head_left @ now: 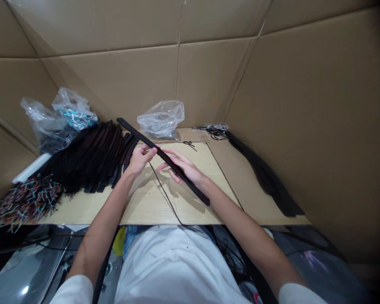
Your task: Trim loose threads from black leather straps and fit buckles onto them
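Observation:
A long, flat black strip (pixel 136 134) slants across the middle, held above the board. My left hand (pixel 142 159) pinches it between thumb and fingers a little left of its middle. Against its lower half lies my right hand (pixel 185 168), loosely cradling the strip with some fingers stretched out toward the left hand. From near my left fingers a thin black cord (pixel 164 192) runs down to the table's front edge; its upper end is hidden by the hand. Both hands are over the pale wooden board (pixel 139 211).
At the left lies a large pile of black strips (pixel 91 156) with colourful wire ends (pixel 31 196). Clear plastic bags (pixel 161 118) stand at the back. A black bundle (pixel 262 173) runs along the right side. Cardboard walls (pixel 114 80) enclose the table.

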The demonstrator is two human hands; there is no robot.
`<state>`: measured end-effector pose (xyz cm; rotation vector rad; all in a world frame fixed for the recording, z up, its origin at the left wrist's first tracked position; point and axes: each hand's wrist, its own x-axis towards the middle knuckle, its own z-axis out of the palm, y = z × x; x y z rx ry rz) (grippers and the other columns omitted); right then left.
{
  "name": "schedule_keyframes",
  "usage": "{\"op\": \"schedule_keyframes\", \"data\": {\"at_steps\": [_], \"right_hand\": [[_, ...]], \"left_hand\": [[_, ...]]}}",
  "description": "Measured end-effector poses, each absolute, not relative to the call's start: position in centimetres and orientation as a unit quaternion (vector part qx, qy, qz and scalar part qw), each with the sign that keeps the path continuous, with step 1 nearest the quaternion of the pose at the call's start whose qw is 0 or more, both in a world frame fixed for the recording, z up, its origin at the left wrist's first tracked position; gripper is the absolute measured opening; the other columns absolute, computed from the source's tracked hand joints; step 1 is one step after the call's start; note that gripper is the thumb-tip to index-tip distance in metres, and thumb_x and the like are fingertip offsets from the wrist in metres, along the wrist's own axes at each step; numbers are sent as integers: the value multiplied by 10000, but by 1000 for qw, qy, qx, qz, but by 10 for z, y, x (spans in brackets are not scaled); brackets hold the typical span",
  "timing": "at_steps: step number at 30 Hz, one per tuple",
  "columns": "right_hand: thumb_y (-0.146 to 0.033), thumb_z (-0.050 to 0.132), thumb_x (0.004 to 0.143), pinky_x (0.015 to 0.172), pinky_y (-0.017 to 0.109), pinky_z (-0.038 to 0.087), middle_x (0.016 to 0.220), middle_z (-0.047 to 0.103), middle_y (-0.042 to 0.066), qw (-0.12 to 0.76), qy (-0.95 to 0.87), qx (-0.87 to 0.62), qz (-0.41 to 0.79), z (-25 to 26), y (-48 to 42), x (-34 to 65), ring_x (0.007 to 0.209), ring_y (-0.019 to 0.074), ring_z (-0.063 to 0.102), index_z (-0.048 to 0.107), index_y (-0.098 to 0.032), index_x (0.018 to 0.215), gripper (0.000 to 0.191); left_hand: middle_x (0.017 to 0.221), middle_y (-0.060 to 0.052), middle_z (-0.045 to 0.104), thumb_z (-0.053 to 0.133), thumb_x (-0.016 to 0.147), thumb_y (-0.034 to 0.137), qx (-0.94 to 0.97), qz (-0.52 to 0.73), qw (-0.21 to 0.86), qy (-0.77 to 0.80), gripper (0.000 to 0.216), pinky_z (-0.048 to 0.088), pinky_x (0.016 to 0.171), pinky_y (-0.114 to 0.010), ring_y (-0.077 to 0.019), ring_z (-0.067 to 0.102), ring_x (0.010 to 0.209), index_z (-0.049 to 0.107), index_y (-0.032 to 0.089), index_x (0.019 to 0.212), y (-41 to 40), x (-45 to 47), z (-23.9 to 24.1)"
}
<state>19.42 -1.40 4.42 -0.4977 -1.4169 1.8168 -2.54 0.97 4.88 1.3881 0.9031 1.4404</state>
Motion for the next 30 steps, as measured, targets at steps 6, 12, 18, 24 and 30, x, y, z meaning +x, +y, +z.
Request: {"op": "schedule_keyframes", "data": {"at_steps": [6, 12, 18, 24, 30], "right_hand": [[-438, 819, 957, 352, 197, 386, 1271, 821, 77, 366, -603, -160, 691, 45, -16, 197, 421, 69, 540, 144, -396, 1783, 1067], [-589, 730, 983, 675, 292, 629, 1337, 794, 112, 325, -573, -122, 743, 51, -19, 198, 831, 187, 756, 600, -274, 1595, 700], [-530, 689, 1003, 1192, 479, 528, 1512, 711, 61, 379, -524, -130, 752, 50, -23, 192, 1421, 277, 626, 808, -283, 1329, 426], [-428, 794, 919, 1252, 479, 463, 1597, 656, 64, 456, -534, -169, 691, 50, -20, 191, 1553, 313, 519, 884, -248, 1044, 237], [-385, 873, 881, 1205, 439, 503, 1554, 687, 88, 489, -545, -192, 654, 50, -22, 192, 1458, 298, 607, 891, -244, 957, 161]], "left_hand": [[605, 45, 500, 956, 665, 711, 567, 612, 399, 381, 622, 250, 534, -238, -69, 370, 542, 695, 162, 798, 12, -26, 46], [638, 41, 537, 960, 688, 681, 544, 633, 410, 369, 598, 237, 506, -231, -54, 362, 522, 694, 162, 818, 11, -27, 47], [684, 15, 590, 959, 720, 646, 524, 635, 429, 372, 559, 302, 521, -226, -73, 472, 565, 674, 172, 801, 13, -28, 43], [636, 39, 511, 951, 721, 656, 530, 623, 433, 378, 580, 300, 525, -235, -73, 428, 552, 617, 183, 730, 11, -26, 45], [632, 43, 471, 945, 721, 666, 538, 619, 424, 384, 600, 297, 530, -239, -74, 401, 559, 591, 183, 685, 10, -25, 46]]}}
